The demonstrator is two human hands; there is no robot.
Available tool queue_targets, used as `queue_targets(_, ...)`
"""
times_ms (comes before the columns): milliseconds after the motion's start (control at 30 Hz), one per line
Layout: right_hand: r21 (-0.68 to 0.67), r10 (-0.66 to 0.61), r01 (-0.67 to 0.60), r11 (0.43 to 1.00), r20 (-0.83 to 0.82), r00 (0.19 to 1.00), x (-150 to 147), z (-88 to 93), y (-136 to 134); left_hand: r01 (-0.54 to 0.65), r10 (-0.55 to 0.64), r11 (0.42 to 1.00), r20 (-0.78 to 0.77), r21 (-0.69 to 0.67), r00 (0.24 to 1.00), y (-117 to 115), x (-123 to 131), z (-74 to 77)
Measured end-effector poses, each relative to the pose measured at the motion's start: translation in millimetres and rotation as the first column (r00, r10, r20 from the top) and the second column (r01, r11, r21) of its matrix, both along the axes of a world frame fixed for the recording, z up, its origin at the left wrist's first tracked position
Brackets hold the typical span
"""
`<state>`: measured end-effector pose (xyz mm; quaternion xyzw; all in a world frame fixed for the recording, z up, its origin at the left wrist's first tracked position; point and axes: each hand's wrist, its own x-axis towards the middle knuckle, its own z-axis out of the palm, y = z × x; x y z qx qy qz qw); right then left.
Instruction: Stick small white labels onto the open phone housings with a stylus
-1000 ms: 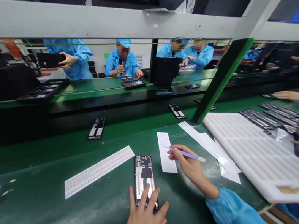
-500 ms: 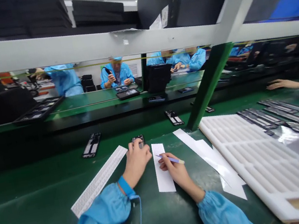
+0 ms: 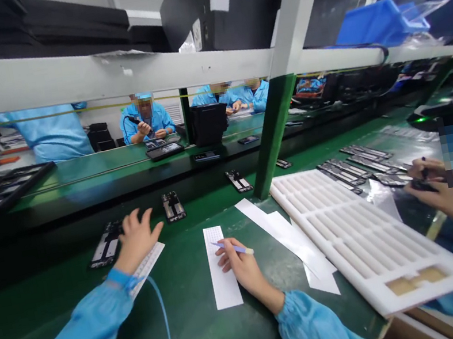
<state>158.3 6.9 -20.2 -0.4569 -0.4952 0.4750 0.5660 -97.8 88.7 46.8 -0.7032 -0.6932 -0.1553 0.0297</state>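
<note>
My left hand [image 3: 137, 238] is open, its fingers spread beside a phone chassis [image 3: 106, 248] on the left; I cannot tell whether they touch. It wears a blue wrist strap with a cord. Under that hand lies a white label sheet [image 3: 154, 259], partly hidden. A second phone chassis [image 3: 173, 207] lies to its right on the conveyor strip. My right hand [image 3: 243, 266] is closed around a slim purple pointed tool [image 3: 238, 248]. The tool's tip rests over a narrow white sheet of small labels [image 3: 225, 286].
A white foam tray [image 3: 353, 240] with long slots stands right of loose white paper strips [image 3: 294, 239]. Another phone chassis [image 3: 238, 181] lies near a green post [image 3: 276, 137]. Several chassis lie beyond the tray, near a co-worker's hands [image 3: 445, 195]. A shelf beam [image 3: 103, 68] crosses above.
My left hand has left the middle phone chassis and moved left to the other one, its fingers spreading. My right hand keeps the tool over the label sheet. The view has swung right.
</note>
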Motion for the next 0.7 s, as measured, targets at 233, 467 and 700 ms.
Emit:
queue_targets(233, -0.023, -0.019, 0.018, 1.0, -0.063, 0.998, 2, 0.3, 2, 0.353, -0.386, 0.922, -0.277, -0.161, 0.88, -159, -76, -65.3)
queue_targets(467, -0.028, -0.056, 0.053, 0.998, -0.122, 0.991, 5, 3.9, 3, 0.665, -0.659, 0.736, -0.359, -0.127, 0.661, -179, -133, -34.4)
queue_targets(700, -0.098, -0.022, 0.02, 0.995, -0.014, 1.0, 11, 7.9, 5, -0.22, 0.215, 0.975, -0.101, -0.039, 0.971, -43, -102, -20.8)
